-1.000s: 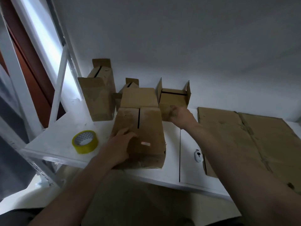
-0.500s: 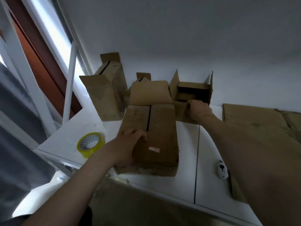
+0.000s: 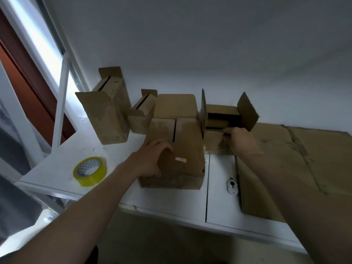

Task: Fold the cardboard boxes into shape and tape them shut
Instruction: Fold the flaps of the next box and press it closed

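A brown cardboard box (image 3: 182,149) lies in the middle of the white table (image 3: 219,206), its two top flaps closed with a dark slit between them. My left hand (image 3: 152,159) grips its left near corner. Behind it to the right stands a smaller open box (image 3: 224,119) with side flaps up. My right hand (image 3: 240,141) pinches that box's near flap. A yellow tape roll (image 3: 90,171) lies at the table's left front.
Two more folded boxes (image 3: 108,111) (image 3: 142,115) stand at the back left by the window frame. Flat cardboard sheets (image 3: 304,159) cover the right of the table. A small white cutter (image 3: 232,186) lies beside them. A wall rises behind.
My right hand has pulled the open box's near flap toward me. My left hand slid to the near box's left corner. The view moved closer and left.
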### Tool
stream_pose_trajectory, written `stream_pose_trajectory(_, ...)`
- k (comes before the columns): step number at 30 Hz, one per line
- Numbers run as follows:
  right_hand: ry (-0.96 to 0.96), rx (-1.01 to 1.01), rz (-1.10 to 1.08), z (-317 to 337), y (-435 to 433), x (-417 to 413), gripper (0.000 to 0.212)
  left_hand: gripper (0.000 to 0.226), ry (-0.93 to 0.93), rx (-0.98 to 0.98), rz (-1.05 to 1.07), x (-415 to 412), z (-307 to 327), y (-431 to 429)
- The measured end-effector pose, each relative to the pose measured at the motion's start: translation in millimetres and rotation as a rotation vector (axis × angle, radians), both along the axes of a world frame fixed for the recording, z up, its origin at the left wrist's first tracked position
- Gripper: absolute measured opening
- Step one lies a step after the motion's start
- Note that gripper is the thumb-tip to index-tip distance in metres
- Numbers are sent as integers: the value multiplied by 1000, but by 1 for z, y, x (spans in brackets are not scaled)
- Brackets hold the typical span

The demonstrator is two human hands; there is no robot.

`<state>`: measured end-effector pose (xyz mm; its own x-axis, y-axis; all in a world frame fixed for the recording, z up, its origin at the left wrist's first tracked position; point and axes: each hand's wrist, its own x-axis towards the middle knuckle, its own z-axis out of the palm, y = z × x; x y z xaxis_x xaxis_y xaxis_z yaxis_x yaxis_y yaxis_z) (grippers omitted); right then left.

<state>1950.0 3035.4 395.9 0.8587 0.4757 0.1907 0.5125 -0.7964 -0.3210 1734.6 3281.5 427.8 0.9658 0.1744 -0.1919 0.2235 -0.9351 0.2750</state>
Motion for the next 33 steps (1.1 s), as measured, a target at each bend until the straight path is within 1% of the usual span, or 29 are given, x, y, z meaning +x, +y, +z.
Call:
stream_pose_trajectory(3, 52, 99, 51, -5, 6, -4, 32, 89, 13, -29, -14, 29, 1, 13)
stream_pose_trajectory(5, 71, 113, 81, -10, 14, 0, 37, 84, -47, -12, 12, 48, -4, 26)
stream_pose_trajectory(8, 79, 43, 70, -18, 30, 14, 56, 68, -235, 92, 73, 76, -16, 40)
stream_pose_trajectory(10, 94, -9, 45, -26, 39, 25, 65, 60, -316, 157, 71, 95, -23, 46)
stream_pose_trajectory(13, 101, -59, 55, -35, 45, 35, 77, 57, -320, 174, 91, 115, -28, 50)
stream_pose_trajectory(15, 99, -77, 73, -36, 42, 36, 81, 56, -306, 190, 125, 118, -28, 48)
stream_pose_trajectory(17, 131, -15, 94, -32, 33, 28, 79, 53, -316, 239, 134, 110, -27, 41)
stream_pose_trajectory(19, 135, 58, 116, -27, 15, 15, 72, 55, -337, 250, 143, 98, -24, 25)
stream_pose_trajectory(21, 154, 93, 113, -21, -13, -2, 64, 52, -418, 281, 121, 89, -20, -3)
stream_pose_trajectory(22, 171, 96, 113, -16, -30, -12, 58, 48, -474, 270, 80, 85, -19, -21)
stream_pose_trajectory(24, 204, 53, 130, -8, -68, -32, 39, 43, -536, 143, -37, 79, -16, -62)
stream_pose_trajectory(25, 234, 16, 132, -5, -90, -43, 33, 43, -516, 77, -104, 77, -17, -85)
stream_pose_trajectory(27, 290, -12, 106, 0, -135, -63, 45, 49, -419, 4, -231, 75, -21, -131)
stream_pose_trajectory(29, 313, -46, 26, -1, -180, -79, 34, 49, -289, -54, -336, 75, -26, -177)
stream_pose_trajectory(32, 371, -107, -87, -8, -231, -96, 39, 51, -88, -125, -442, 80, -39, -238)
stream_pose_trajectory(33, 386, -117, -127, -12, -245, -101, 36, 53, -51, -139, -470, 82, -45, -255)
